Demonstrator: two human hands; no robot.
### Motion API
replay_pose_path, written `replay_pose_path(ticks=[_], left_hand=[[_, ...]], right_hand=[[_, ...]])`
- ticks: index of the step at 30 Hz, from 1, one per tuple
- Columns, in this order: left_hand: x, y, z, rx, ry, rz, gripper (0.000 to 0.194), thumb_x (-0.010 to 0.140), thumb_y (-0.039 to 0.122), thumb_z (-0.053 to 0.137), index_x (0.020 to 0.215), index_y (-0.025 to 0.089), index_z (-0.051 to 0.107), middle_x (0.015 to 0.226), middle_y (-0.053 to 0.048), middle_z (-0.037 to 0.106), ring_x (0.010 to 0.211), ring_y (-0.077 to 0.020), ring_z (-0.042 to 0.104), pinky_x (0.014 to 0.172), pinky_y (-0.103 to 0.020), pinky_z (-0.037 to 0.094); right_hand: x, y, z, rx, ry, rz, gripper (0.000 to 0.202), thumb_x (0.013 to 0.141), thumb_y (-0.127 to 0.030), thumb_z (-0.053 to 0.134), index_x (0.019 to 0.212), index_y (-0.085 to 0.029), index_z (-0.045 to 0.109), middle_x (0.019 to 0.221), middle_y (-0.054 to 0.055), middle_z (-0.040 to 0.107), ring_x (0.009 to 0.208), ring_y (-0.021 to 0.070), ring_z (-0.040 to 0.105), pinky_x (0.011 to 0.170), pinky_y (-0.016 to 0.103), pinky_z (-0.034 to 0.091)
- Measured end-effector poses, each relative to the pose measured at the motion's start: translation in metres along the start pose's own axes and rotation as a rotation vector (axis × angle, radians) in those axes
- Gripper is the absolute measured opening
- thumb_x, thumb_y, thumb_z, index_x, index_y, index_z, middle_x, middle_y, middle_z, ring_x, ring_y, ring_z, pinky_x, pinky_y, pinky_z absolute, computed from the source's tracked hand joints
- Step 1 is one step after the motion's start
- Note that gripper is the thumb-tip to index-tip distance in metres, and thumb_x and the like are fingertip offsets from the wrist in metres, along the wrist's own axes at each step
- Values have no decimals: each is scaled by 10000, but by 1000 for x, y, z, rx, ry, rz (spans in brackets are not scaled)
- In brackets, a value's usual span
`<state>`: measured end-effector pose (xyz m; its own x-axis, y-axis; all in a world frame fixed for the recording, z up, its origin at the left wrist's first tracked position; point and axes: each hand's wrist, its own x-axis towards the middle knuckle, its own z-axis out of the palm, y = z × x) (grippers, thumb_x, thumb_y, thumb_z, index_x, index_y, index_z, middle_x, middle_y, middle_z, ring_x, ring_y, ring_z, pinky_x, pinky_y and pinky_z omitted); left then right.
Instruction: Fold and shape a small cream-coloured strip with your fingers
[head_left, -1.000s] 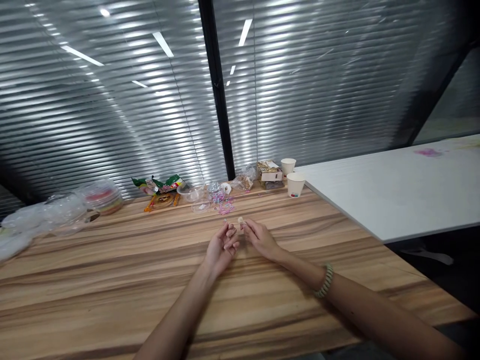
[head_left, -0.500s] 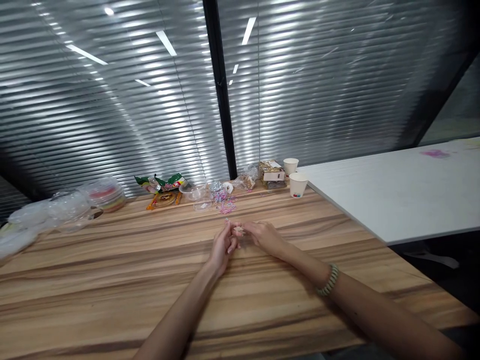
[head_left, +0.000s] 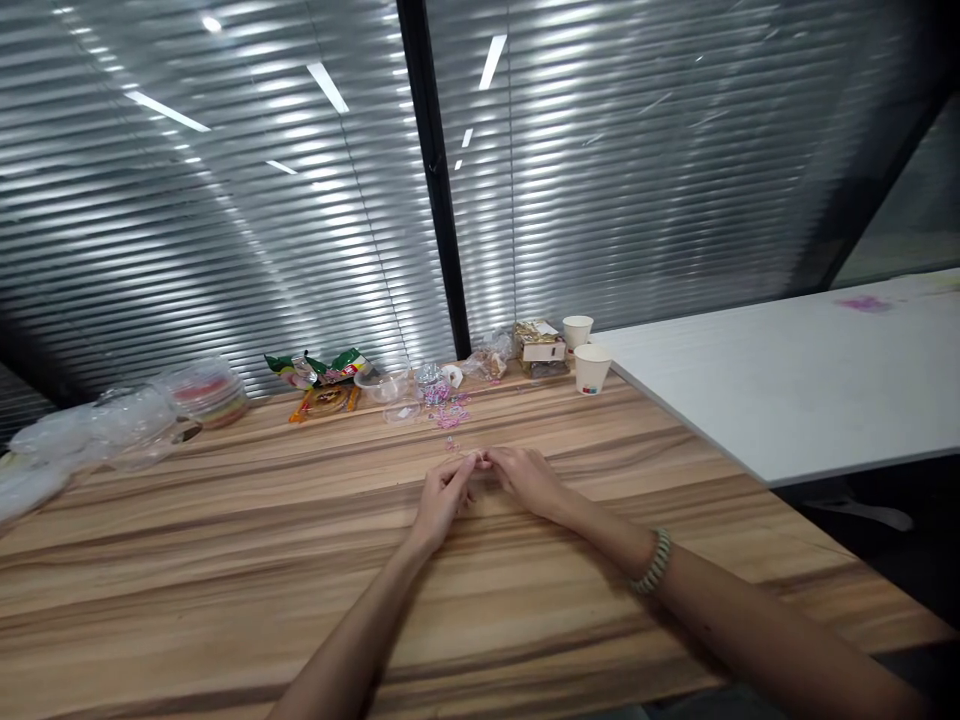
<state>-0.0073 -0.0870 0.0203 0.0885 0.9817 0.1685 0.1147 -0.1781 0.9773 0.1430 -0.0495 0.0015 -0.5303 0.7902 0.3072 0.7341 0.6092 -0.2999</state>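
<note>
Over the middle of the table, my left hand (head_left: 441,502) and my right hand (head_left: 531,482) meet at the fingertips. Both hands are closed in a pinch. What they hold between the fingertips is too small and too covered to name. Just beyond the left fingertips lie a few tiny pinkish pieces (head_left: 451,443). A bigger scatter of small pink and purple pieces (head_left: 450,413), which look like beads, is farther back. A braided bracelet (head_left: 651,562) circles my right wrist.
Along the back edge stand clear plastic cups (head_left: 384,384), a green snack bag (head_left: 289,370), a box (head_left: 541,345) and two paper cups (head_left: 592,370). Plastic bags (head_left: 97,430) and stacked round containers (head_left: 210,392) lie at the left. A white table (head_left: 780,390) adjoins on the right.
My fingertips have come closer together, and the small pale piece seen between them earlier is now mostly covered. The left hand's fingers have turned inward toward the right hand.
</note>
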Motion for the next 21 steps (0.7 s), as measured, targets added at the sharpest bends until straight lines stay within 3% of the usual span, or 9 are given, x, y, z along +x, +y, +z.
replay_pose_path(ticks=[8,11,13,17,21], left_hand=[[5,-4,-3,-73,28,-66,382,738,491,532,744,135,671,383,50,411,351,-70,321,463,-222,390],[7,-4,-2,-182,3,-131,362,714,492,559,704,133,609,495,40,481,348,-41,305,464,-215,407],[7,-3,0,-308,-12,-180,333,695,472,587,658,144,542,514,59,448,345,-29,296,458,-207,410],[6,0,3,-541,-112,-285,275,683,396,610,652,157,477,540,85,393,332,-13,267,464,-211,425],[4,1,0,-627,-144,-410,189,705,311,593,677,156,488,553,92,391,321,4,219,492,-211,428]], right_hand=[[1,3,6,202,106,-4,255,898,-186,355,1052,-212,556,957,39,643,863,167,588,728,227,393],[1,2,7,279,160,11,263,906,-208,343,1043,-218,567,983,34,639,865,165,588,742,230,403],[1,2,10,309,199,0,263,907,-220,344,1040,-219,571,997,35,635,875,168,584,758,236,408],[1,5,15,316,258,-91,259,889,-190,367,1053,-205,566,1020,57,622,909,171,569,780,250,411],[2,13,13,220,182,-273,268,859,-127,376,1021,-195,578,955,64,628,872,174,564,743,257,406]])
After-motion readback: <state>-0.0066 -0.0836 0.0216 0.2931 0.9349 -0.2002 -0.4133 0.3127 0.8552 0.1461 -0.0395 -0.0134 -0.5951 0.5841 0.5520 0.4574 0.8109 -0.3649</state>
